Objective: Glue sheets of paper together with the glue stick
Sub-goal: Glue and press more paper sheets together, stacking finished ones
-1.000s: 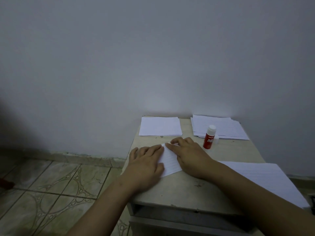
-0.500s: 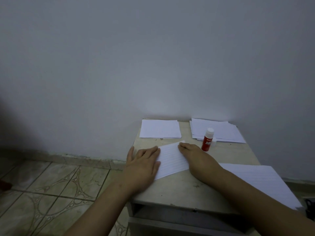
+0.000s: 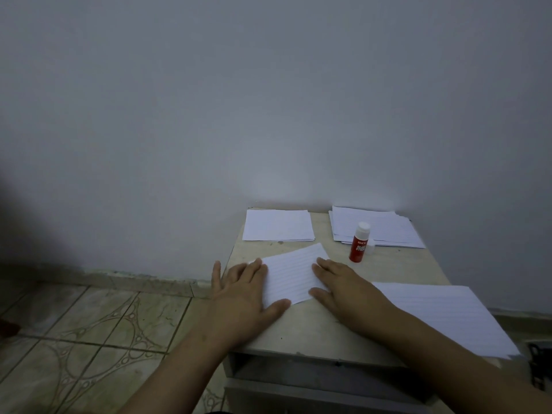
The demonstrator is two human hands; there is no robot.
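Observation:
A small lined white sheet (image 3: pixel 291 274) lies tilted on the beige table (image 3: pixel 325 324). My left hand (image 3: pixel 245 289) presses flat on its left edge, fingers straight. On the sheet's right edge my right hand (image 3: pixel 337 283) lies flat too. A red glue stick (image 3: pixel 359 242) with a white cap stands upright just beyond my right hand. A neat stack of white paper (image 3: pixel 278 225) sits at the table's back left, and a looser stack of paper (image 3: pixel 378 227) sits at the back right behind the glue stick.
A large lined sheet (image 3: pixel 442 312) lies on the table's right side and overhangs the front edge. The table stands against a plain white wall (image 3: pixel 268 100). Patterned floor tiles (image 3: pixel 89 339) lie to the left. A dark object (image 3: pixel 537 369) shows at the far right edge.
Both hands have slid apart across the small sheet, left hand leftward and right hand rightward, uncovering its middle. The view has shifted slightly.

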